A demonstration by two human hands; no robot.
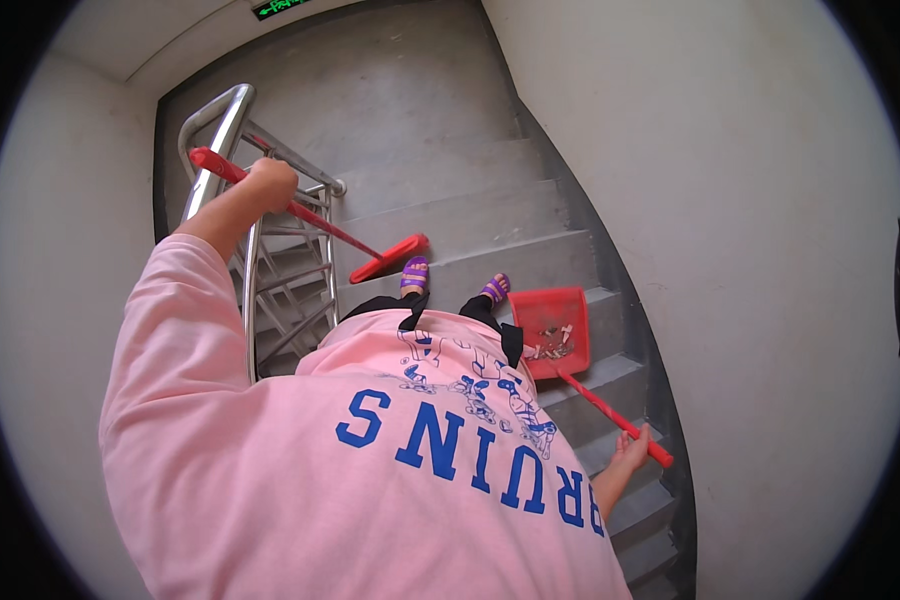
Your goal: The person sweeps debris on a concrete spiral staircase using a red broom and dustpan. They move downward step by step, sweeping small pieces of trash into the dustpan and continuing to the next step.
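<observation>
My left hand [272, 185] grips the red handle of a broom [335, 231] near its top end, beside the stair railing. The broom's red head [390, 258] rests on a stair step just by my left foot. Low at my right side, my right hand [631, 448] holds the long handle of a red dustpan [551, 319] near its end. The pan is beside my right foot, over the steps. Inside it lie grey dust and small bits of litter [557, 346], some pale and shaped like cigarette butts.
A stainless-steel railing [249, 300] runs along the left. Concrete steps [465, 199] lead to a landing [412, 67]. To the right stands a pale wall [757, 262] with a dark painted skirting band [607, 217]. My feet wear purple slide sandals [415, 272]. A lit green sign [277, 7] hangs above.
</observation>
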